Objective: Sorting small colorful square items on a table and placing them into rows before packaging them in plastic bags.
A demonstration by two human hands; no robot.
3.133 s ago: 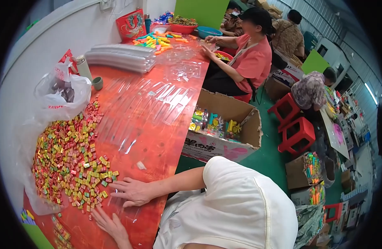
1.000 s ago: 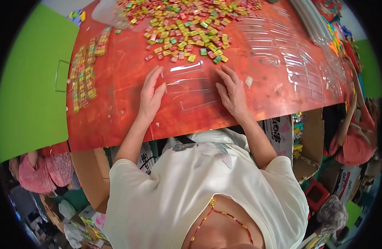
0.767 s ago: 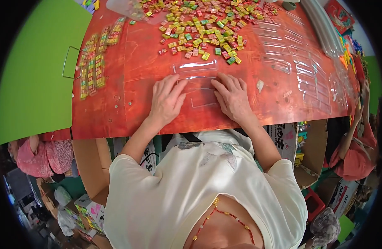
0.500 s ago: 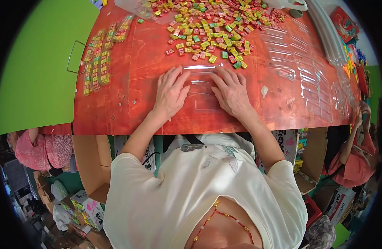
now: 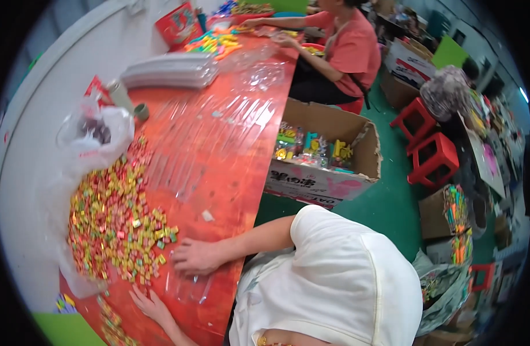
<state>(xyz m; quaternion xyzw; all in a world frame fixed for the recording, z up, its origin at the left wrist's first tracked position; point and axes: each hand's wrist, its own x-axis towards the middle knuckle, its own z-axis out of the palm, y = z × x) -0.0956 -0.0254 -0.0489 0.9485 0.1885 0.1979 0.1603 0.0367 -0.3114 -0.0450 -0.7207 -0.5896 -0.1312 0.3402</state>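
Note:
A clear plastic tray (image 5: 191,290) lies on the red tabletop (image 5: 225,202) between my hands. My right hand (image 5: 198,257) rests palm down over one end of it, fingers slightly bent and lying on the plastic. My left hand (image 5: 152,307) is at the tray's other side, fingers outstretched, beside the pile; I cannot tell whether it touches the tray. Both hands hold nothing. Just beyond them spreads a big heap of small red, yellow and green wrapped blocks (image 5: 112,225). Filled strips of the same blocks (image 5: 112,323) lie past my left hand.
More clear trays (image 5: 172,147) lie farther along the table, before a stack of them (image 5: 170,74). A white plastic bag (image 5: 95,135) stands by the heap. A cardboard box (image 5: 328,153) of small toys stands by the table edge. A co-worker (image 5: 352,55) sits beyond, near red stools (image 5: 433,158).
My head has turned right, so the table runs up the picture and the co-worker and box come into view. Both hands stay by the tray, the left slightly apart from it.

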